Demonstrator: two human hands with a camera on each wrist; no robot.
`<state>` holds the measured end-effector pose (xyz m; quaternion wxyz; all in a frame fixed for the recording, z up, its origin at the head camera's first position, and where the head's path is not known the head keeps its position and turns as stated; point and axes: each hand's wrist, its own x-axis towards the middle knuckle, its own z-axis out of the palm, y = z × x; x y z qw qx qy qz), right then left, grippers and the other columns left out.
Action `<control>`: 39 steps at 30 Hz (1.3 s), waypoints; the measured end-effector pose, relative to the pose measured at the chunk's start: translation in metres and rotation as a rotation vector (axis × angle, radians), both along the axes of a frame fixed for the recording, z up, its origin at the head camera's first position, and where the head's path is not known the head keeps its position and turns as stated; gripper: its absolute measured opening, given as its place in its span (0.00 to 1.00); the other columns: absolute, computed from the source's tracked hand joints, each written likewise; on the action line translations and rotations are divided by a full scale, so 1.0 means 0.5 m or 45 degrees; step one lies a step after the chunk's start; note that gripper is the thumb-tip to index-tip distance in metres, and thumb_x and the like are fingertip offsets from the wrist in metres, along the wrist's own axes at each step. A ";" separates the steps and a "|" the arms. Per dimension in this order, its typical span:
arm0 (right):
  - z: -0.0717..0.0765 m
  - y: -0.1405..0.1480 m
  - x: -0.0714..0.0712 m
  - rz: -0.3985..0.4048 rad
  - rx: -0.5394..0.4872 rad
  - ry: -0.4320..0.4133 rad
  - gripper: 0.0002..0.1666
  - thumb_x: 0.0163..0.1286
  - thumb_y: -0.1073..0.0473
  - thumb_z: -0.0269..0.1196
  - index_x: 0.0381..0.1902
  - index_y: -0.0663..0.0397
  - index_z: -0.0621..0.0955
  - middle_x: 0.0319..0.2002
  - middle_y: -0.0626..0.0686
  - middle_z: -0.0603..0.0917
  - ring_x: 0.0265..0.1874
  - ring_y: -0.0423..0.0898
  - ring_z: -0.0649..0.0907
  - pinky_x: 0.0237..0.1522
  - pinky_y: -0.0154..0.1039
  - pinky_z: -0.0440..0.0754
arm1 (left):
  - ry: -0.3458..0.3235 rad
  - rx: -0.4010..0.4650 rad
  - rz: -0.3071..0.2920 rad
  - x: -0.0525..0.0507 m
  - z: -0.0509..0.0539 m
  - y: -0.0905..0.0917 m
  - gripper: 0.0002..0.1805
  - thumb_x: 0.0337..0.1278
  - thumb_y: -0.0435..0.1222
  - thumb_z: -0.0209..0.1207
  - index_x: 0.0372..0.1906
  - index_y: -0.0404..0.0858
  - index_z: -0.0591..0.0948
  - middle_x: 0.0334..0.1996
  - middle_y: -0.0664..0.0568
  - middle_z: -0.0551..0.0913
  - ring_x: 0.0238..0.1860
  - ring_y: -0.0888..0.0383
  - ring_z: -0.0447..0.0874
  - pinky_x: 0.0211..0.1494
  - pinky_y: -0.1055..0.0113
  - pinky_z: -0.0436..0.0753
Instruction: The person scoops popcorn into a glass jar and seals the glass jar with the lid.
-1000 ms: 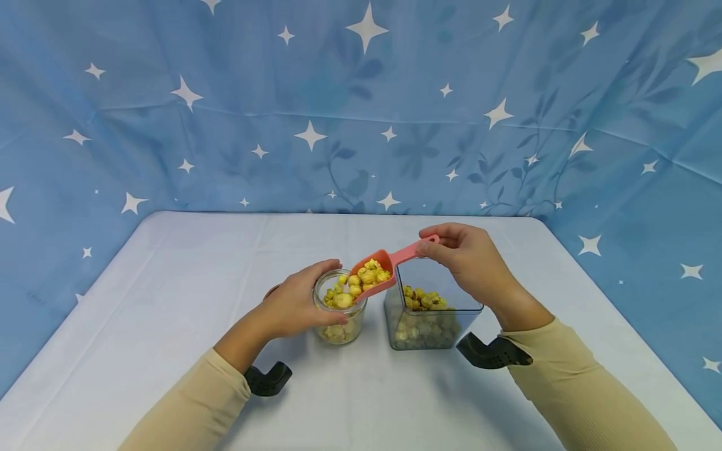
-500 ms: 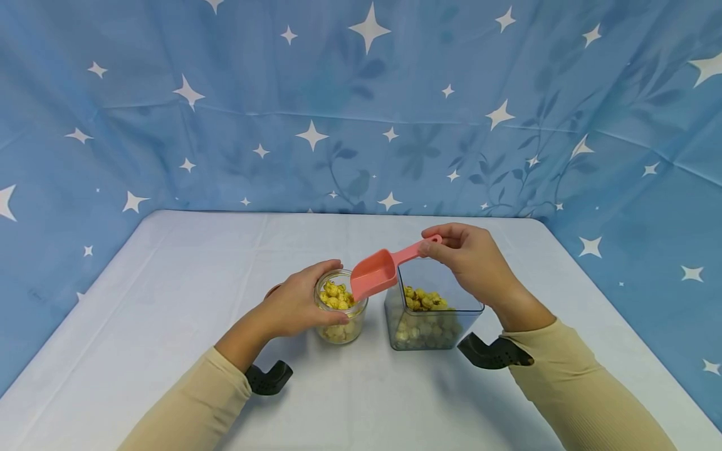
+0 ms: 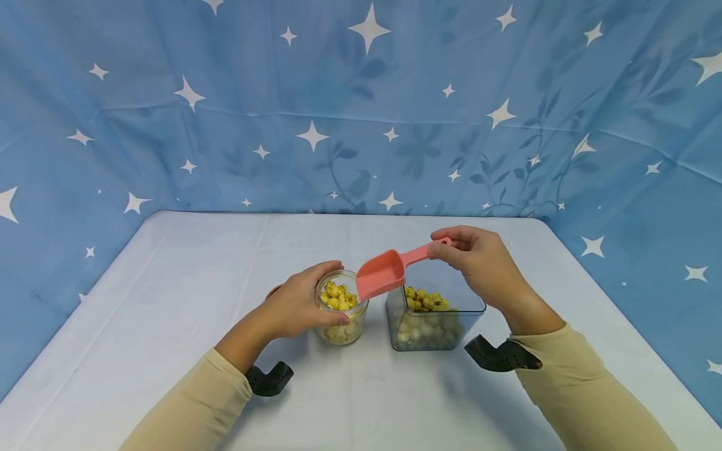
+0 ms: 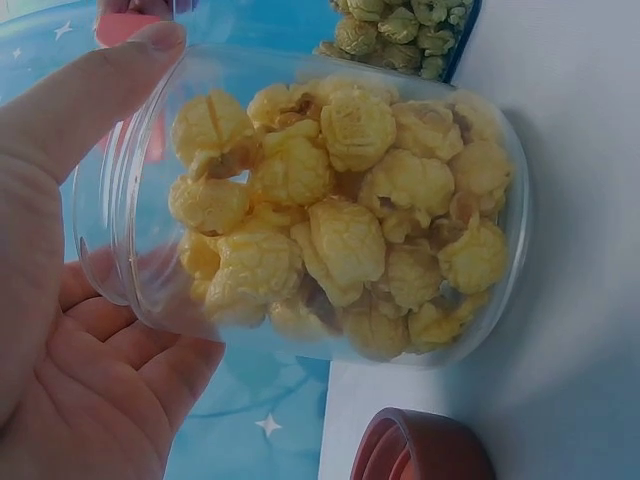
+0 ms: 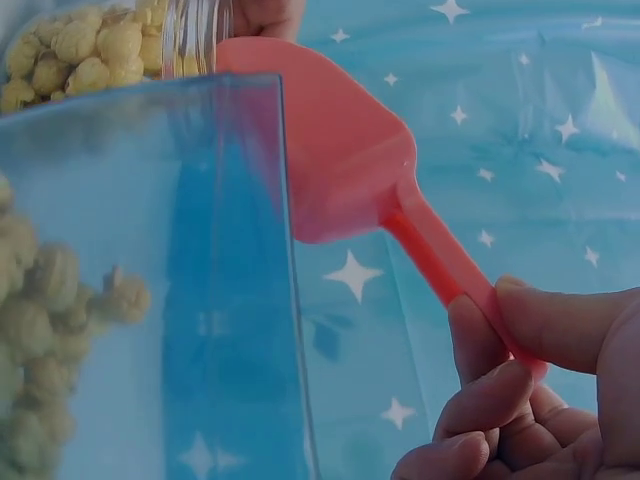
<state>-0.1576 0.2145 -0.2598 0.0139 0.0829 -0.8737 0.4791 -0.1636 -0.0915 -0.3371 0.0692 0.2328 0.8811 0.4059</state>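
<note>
My left hand (image 3: 301,304) grips a clear jar (image 4: 510,230) round its rim and neck. Yellow popcorn (image 4: 340,240) fills much of the jar, which stands upright on the table. In my right hand (image 3: 476,266), thumb and fingers pinch the handle of a pink scoop (image 3: 381,274). The scoop's bowl holds nothing and its front lip hangs by the jar's right rim; whether they touch I cannot tell. Below the scoop and right of the jar stands a clear square container (image 3: 423,329), part full of popcorn (image 5: 45,320).
A white cloth covers the table (image 3: 169,300). Behind it hangs a blue curtain (image 3: 254,94) with white stars. A reddish-brown round lid-like object (image 4: 425,445) lies near the jar in the left wrist view; the left hand mostly hides it in the head view.
Popcorn in the scoop has gone into the jar, leaving the scoop bare. My right hand has then drawn the scoop slightly right. The left hand and jar stay nearly still.
</note>
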 end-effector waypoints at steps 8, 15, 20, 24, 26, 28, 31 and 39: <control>-0.006 0.058 0.012 -0.035 -0.104 -0.025 0.26 0.75 0.53 0.62 0.60 0.69 0.77 0.38 0.46 0.83 0.40 0.46 0.77 0.40 0.31 0.79 | -0.010 -0.048 0.034 -0.001 0.001 -0.001 0.50 0.43 0.51 0.77 0.73 0.46 0.68 0.63 0.54 0.77 0.60 0.53 0.75 0.57 0.47 0.77; -0.022 0.114 0.020 -0.007 -0.440 -0.063 0.10 0.75 0.61 0.61 0.51 0.59 0.80 0.34 0.45 0.86 0.31 0.43 0.74 0.33 0.30 0.76 | -0.035 -0.063 0.040 -0.001 0.003 -0.001 0.50 0.43 0.52 0.77 0.74 0.46 0.67 0.64 0.53 0.76 0.62 0.51 0.74 0.59 0.46 0.76; -0.036 0.143 0.025 0.011 -0.612 -0.055 0.08 0.74 0.65 0.61 0.43 0.47 0.84 0.34 0.47 0.86 0.29 0.43 0.73 0.32 0.31 0.75 | -0.037 -0.058 0.037 -0.002 0.003 -0.002 0.51 0.43 0.51 0.77 0.74 0.46 0.67 0.65 0.53 0.75 0.62 0.51 0.74 0.59 0.46 0.75; -0.046 0.155 0.028 -0.006 -0.619 -0.053 0.08 0.74 0.65 0.61 0.42 0.46 0.85 0.34 0.47 0.86 0.29 0.42 0.73 0.33 0.31 0.76 | -0.046 -0.060 0.041 -0.002 0.002 -0.001 0.51 0.43 0.52 0.77 0.74 0.47 0.67 0.65 0.53 0.75 0.62 0.50 0.74 0.59 0.45 0.75; -0.053 0.158 0.029 -0.012 -0.612 -0.063 0.08 0.74 0.65 0.61 0.42 0.46 0.84 0.34 0.47 0.86 0.29 0.42 0.73 0.33 0.31 0.76 | -0.052 -0.063 0.045 -0.003 0.002 -0.001 0.51 0.43 0.52 0.77 0.74 0.47 0.67 0.65 0.53 0.75 0.62 0.50 0.74 0.58 0.45 0.75; -0.061 0.160 0.029 -0.016 -0.597 -0.077 0.07 0.74 0.64 0.61 0.43 0.47 0.84 0.34 0.47 0.86 0.29 0.42 0.73 0.34 0.31 0.76 | -0.059 -0.063 0.050 -0.003 0.001 -0.001 0.51 0.43 0.52 0.77 0.74 0.48 0.67 0.65 0.53 0.75 0.62 0.50 0.74 0.58 0.45 0.76; -0.073 0.160 0.030 -0.009 -0.568 -0.100 0.06 0.74 0.64 0.61 0.44 0.49 0.83 0.33 0.48 0.85 0.30 0.43 0.73 0.34 0.32 0.75 | -0.065 -0.057 0.050 -0.003 0.000 -0.001 0.51 0.43 0.52 0.77 0.74 0.48 0.67 0.65 0.52 0.75 0.62 0.50 0.74 0.58 0.46 0.76; -0.096 0.154 0.026 0.022 -0.485 -0.120 0.06 0.74 0.63 0.61 0.47 0.54 0.81 0.32 0.47 0.80 0.30 0.43 0.74 0.31 0.33 0.73 | -0.062 -0.062 0.047 -0.002 0.000 -0.002 0.51 0.43 0.52 0.77 0.74 0.48 0.66 0.65 0.53 0.75 0.62 0.50 0.74 0.58 0.46 0.75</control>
